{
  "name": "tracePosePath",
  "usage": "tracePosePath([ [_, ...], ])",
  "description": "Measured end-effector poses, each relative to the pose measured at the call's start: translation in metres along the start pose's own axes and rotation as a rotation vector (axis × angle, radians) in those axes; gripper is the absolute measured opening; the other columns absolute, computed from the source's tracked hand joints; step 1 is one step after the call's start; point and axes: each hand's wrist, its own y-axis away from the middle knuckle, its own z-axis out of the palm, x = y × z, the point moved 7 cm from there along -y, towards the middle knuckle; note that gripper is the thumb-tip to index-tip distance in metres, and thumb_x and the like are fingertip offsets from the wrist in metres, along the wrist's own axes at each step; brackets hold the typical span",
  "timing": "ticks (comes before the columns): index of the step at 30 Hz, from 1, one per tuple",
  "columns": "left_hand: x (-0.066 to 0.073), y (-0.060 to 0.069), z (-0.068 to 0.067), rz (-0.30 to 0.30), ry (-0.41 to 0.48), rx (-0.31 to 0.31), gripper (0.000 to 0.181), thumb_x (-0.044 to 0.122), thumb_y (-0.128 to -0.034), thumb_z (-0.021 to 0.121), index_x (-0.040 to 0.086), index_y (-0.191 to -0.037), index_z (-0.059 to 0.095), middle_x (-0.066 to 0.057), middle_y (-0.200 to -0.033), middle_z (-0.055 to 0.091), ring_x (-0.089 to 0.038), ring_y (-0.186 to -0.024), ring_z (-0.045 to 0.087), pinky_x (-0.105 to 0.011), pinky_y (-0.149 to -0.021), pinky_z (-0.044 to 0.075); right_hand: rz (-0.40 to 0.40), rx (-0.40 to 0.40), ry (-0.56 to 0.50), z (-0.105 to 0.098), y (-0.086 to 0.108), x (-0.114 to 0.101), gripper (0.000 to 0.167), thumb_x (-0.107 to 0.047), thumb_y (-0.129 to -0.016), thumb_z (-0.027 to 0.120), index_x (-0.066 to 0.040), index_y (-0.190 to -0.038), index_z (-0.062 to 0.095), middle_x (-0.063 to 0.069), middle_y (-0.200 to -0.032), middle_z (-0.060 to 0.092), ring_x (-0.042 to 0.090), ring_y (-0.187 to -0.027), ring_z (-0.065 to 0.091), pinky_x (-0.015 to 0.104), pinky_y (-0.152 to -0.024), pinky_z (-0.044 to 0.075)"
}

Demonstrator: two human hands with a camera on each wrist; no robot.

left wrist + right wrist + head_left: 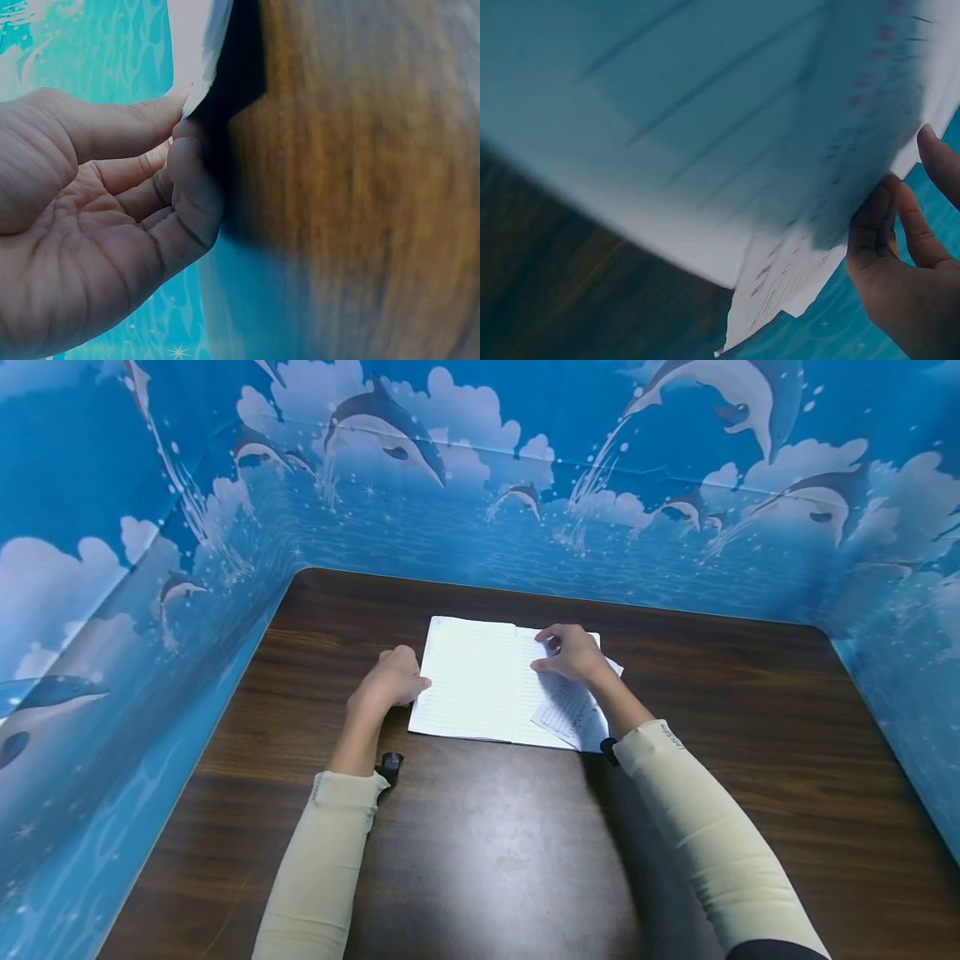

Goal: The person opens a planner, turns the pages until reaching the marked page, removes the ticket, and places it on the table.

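Observation:
In the head view an open notebook (468, 677) with lined white pages lies on the table. My left hand (390, 678) holds its left edge. The left wrist view shows the left hand (112, 180) pinching the page edge (196, 90) between thumb and curled fingers. Over the right page is my right hand (573, 653), thumb and forefinger spread apart and fingertips near the paper. Beneath that hand lies a printed paper slip (566, 714), partly hidden by the hand and wrist. In the right wrist view, the right hand's (904, 240) bent fingers touch the printed slip (780, 281).
A dark wooden table (480, 843) carries the notebook. Around its back and sides hangs a blue sheet (480, 485) printed with dolphins and clouds. Another paper corner (615, 667) sticks out past the notebook's right edge.

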Motion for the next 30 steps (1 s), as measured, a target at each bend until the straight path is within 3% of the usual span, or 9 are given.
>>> tracePosePath([
  [4,0.0,-0.001,0.001,0.002,-0.005,-0.003,0.041,0.018,-0.1113,0.057,0.009,-0.073,0.045,-0.009,-0.079,0.044,-0.016,-0.056,0.033,-0.034,-0.061,0.039,0.059,0.023,-0.161,-0.014,0.003,0.01,0.042,-0.014,-0.097,0.081,-0.003,-0.136,0.069,0.015,-0.123,0.066,0.028,-0.11,0.057,0.038,-0.093,0.046],
  [6,0.001,-0.001,0.002,0.01,-0.003,-0.011,0.046,0.018,-0.1112,0.057,0.011,-0.069,0.043,-0.006,-0.071,0.041,-0.015,-0.054,0.03,-0.033,-0.06,0.038,0.087,0.065,-0.176,-0.027,0.006,0.016,0.039,-0.014,-0.098,0.08,-0.003,-0.134,0.07,0.013,-0.118,0.067,0.026,-0.107,0.057,0.037,-0.091,0.046],
  [9,0.001,-0.004,0.003,0.02,0.0,-0.012,0.05,0.018,-0.111,0.058,0.013,-0.065,0.04,-0.002,-0.063,0.036,-0.015,-0.054,0.029,-0.033,-0.059,0.037,0.125,0.112,-0.126,-0.046,0.011,0.029,0.038,-0.016,-0.099,0.078,0.0,-0.133,0.07,0.014,-0.117,0.067,0.027,-0.105,0.057,0.038,-0.091,0.047],
  [14,-0.002,-0.006,0.003,0.019,0.002,-0.01,0.055,0.018,-0.111,0.058,0.014,-0.059,0.038,0.001,-0.056,0.031,-0.013,-0.051,0.026,-0.032,-0.056,0.035,0.204,0.082,0.005,-0.064,0.02,0.055,0.045,-0.024,-0.101,0.077,0.003,-0.135,0.066,0.023,-0.131,0.063,0.033,-0.109,0.057,0.047,-0.098,0.05],
  [21,-0.004,-0.006,0.003,0.013,0.002,-0.014,0.056,0.018,-0.111,0.058,0.014,-0.059,0.039,0.002,-0.054,0.03,-0.012,-0.05,0.026,-0.03,-0.055,0.034,0.28,0.037,0.026,-0.06,0.023,0.083,0.049,-0.026,-0.099,0.08,0.004,-0.133,0.063,0.024,-0.131,0.06,0.034,-0.11,0.054,0.043,-0.094,0.047],
  [30,-0.001,-0.005,0.003,0.013,0.001,0.004,0.054,0.018,-0.1108,0.059,0.013,-0.06,0.041,0.001,-0.056,0.033,-0.013,-0.052,0.029,-0.03,-0.055,0.034,0.256,0.07,0.024,-0.055,0.024,0.086,0.036,-0.025,-0.099,0.08,0.003,-0.117,0.067,0.022,-0.117,0.06,0.031,-0.1,0.053,0.036,-0.081,0.043],
])
